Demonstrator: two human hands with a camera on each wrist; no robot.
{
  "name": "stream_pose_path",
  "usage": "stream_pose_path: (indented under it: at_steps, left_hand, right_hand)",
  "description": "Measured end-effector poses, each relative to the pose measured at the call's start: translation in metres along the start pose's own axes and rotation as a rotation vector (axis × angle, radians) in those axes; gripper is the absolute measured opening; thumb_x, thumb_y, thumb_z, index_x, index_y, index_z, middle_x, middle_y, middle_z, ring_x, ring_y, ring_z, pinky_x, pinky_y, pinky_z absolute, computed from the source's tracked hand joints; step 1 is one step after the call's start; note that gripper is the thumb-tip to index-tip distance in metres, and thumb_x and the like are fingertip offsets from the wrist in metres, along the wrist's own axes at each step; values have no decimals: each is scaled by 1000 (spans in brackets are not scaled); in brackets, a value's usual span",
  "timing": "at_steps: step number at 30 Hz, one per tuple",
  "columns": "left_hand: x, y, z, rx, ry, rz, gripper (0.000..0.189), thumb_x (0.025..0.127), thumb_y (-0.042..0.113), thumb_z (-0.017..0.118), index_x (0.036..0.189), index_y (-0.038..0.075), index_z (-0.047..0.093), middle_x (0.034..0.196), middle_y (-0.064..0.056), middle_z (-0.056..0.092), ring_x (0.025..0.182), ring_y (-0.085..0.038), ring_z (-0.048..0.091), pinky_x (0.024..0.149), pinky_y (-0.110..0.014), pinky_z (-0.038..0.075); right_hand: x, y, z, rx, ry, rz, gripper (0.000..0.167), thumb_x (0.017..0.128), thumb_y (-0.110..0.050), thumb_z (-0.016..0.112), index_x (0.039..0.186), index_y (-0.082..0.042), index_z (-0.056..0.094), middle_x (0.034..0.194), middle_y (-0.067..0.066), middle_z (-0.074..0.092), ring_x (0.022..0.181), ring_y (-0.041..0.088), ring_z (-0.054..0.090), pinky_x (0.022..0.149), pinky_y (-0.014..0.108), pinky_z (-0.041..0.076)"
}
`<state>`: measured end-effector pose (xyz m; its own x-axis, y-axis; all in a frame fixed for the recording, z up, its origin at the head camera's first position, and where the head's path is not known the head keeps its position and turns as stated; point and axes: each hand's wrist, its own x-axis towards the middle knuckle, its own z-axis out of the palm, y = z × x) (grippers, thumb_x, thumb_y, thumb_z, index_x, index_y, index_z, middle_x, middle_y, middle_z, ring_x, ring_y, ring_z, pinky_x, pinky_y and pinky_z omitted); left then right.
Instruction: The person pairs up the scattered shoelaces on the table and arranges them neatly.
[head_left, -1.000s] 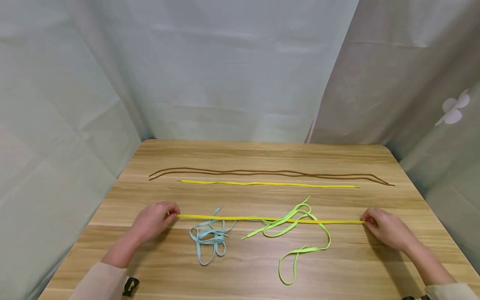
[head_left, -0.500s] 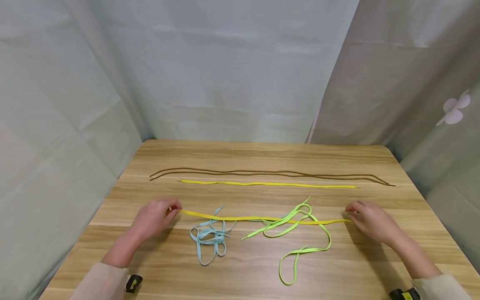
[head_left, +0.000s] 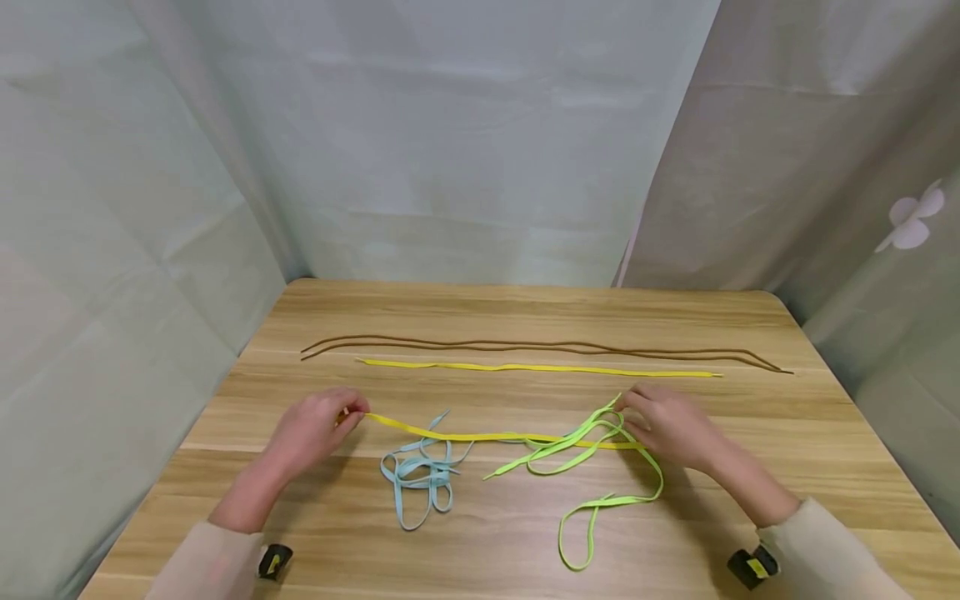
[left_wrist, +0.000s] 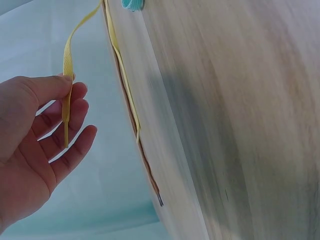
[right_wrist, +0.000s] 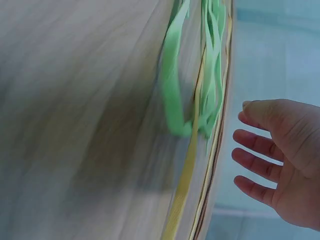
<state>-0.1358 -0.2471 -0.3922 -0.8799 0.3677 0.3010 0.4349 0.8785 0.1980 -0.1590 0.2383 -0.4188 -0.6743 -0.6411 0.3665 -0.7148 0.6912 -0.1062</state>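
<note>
My left hand (head_left: 318, 429) pinches a flat yellow shoelace (left_wrist: 68, 57) near its left tip between thumb and index finger, raised above the table. The tip hangs below the pinch in the left wrist view. From there the lace runs right across the table, over a tangled light blue shoelace (head_left: 429, 479) and among the loops of a neon green shoelace (head_left: 611, 502). Above those green loops is my right hand (head_left: 671, 425), fingers loosely bent with nothing between them. In the right wrist view the yellow lace passes beside that hand, apart from it.
Another yellow shoelace (head_left: 525, 367) lies stretched out farther back on the wooden table (head_left: 480, 312). Behind it, two brown laces (head_left: 480, 342) run side by side. Pale curtains (head_left: 450, 167) hang around the table's back and sides.
My right hand has moved left from the yellow shoelace's right end to above the green shoelace. My left hand has shifted slightly back and right, lifting its end, and the lace has slackened.
</note>
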Motion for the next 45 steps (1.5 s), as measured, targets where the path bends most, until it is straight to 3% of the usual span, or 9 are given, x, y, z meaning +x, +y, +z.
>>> stream_pose_path:
  at_steps: [10,19,31,38,45]
  left_hand:
    - [0,-1,-3,-12,-29,-36,9,79,6,70,80,14,66,83,0,67,70,-13,60,59,-31,48]
    - [0,-4,-6,-14,-35,-51,8,79,6,70,82,13,66,81,0,66,68,-12,59,58,-31,48]
    - [1,-6,-10,-14,-8,-53,8,79,6,69,81,13,65,82,0,66,68,-12,59,57,-31,47]
    - [0,-9,-11,-7,-19,-73,5,81,8,68,82,12,65,82,0,66,67,-12,58,57,-31,46]
    - [-1,-13,-10,-17,-9,-85,5,82,8,67,83,13,65,79,1,65,65,-11,55,55,-30,44]
  right_hand:
    - [39,-22,15,40,-109,-110,21,77,-18,74,96,-13,66,90,-2,61,80,13,58,69,31,48]
    - [65,-38,31,101,-156,-174,16,80,-18,70,94,-11,67,89,-1,62,79,13,59,70,28,48]
    - [75,-53,44,128,-204,-164,12,79,-24,70,87,-17,65,83,-6,59,76,9,55,67,25,46]
    - [75,-56,53,150,-203,-202,11,77,-19,71,80,-18,61,79,-8,56,71,8,50,64,22,43]
    - [76,-57,50,218,-226,-163,14,81,-13,68,77,-17,55,72,-10,52,66,6,45,60,19,40]
